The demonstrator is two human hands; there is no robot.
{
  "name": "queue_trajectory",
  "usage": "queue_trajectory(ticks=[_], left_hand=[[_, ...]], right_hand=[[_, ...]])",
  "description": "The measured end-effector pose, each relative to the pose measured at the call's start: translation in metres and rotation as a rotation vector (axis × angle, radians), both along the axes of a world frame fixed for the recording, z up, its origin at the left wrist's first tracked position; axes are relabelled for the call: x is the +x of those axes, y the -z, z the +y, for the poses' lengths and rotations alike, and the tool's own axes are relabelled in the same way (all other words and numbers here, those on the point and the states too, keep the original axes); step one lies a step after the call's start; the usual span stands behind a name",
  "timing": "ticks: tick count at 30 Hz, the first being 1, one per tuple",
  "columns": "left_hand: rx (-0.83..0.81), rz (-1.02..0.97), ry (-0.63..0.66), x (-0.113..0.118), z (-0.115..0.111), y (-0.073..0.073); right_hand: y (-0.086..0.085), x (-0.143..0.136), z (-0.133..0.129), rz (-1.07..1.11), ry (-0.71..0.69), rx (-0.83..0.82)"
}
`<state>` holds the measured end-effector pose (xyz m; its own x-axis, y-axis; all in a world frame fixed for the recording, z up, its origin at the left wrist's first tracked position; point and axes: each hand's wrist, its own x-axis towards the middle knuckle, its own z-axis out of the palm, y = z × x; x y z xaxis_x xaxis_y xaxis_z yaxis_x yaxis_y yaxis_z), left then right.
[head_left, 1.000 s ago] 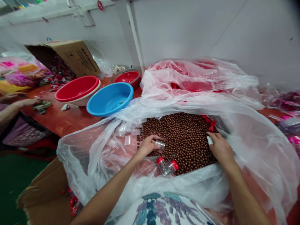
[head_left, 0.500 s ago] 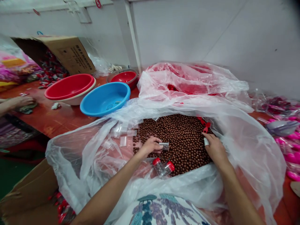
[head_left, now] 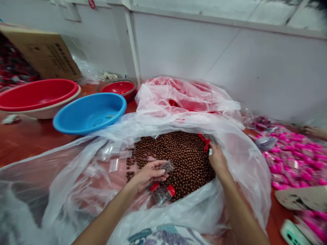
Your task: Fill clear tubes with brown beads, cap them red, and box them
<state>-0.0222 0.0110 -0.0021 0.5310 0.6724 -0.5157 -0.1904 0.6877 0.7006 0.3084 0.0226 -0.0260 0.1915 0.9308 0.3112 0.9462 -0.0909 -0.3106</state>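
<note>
My left hand is closed around a small clear plastic bottle, which is tilted over a heap of round brown balls. Two clear bottles with red caps lie just below that hand, at the near edge of the heap. At the heap's far right side, my right hand has its fingers drawn together beside several red caps. What is between those fingers is hidden. A white covering shows on one of its digits. More clear empty bottles lie on the plastic left of the heap.
A large translucent bag spreads around the balls. Behind it sits a bag of red pieces. A blue basin, red basin and cardboard box stand left. Pink-capped bottles and a phone lie right.
The view has swung right, bringing more pink-capped bottles into sight. In my left hand the clear bottle has turned from level to tilted. My right hand stays beside the red caps.
</note>
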Motion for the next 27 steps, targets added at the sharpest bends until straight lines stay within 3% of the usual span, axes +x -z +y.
queue_trajectory(ticks=[6, 11, 13, 16, 19, 23, 27], left_hand=[[0.051, -0.027, -0.047, 0.013, -0.013, -0.018], [0.119, 0.005, -0.116, 0.019, -0.021, -0.021], [0.133, 0.018, -0.121, 0.019, -0.023, -0.019], [0.162, 0.030, -0.114, 0.020, -0.026, -0.016], [0.181, 0.043, -0.103, 0.022, -0.029, -0.013], [0.201, 0.056, -0.075, 0.023, -0.032, -0.009], [0.218, 0.076, -0.075, 0.022, -0.035, -0.006]], right_hand=[[-0.011, -0.002, 0.020, 0.045, -0.004, -0.017], [-0.020, -0.020, 0.018, 0.177, -0.056, -0.031], [-0.024, -0.038, 0.008, 0.405, -0.114, -0.055], [-0.034, -0.074, -0.013, 0.955, -0.312, -0.187], [-0.044, -0.104, -0.033, 1.281, -0.315, -0.313], [-0.048, -0.116, -0.046, 1.472, -0.308, -0.372], [-0.046, -0.114, -0.049, 1.514, -0.363, -0.375]])
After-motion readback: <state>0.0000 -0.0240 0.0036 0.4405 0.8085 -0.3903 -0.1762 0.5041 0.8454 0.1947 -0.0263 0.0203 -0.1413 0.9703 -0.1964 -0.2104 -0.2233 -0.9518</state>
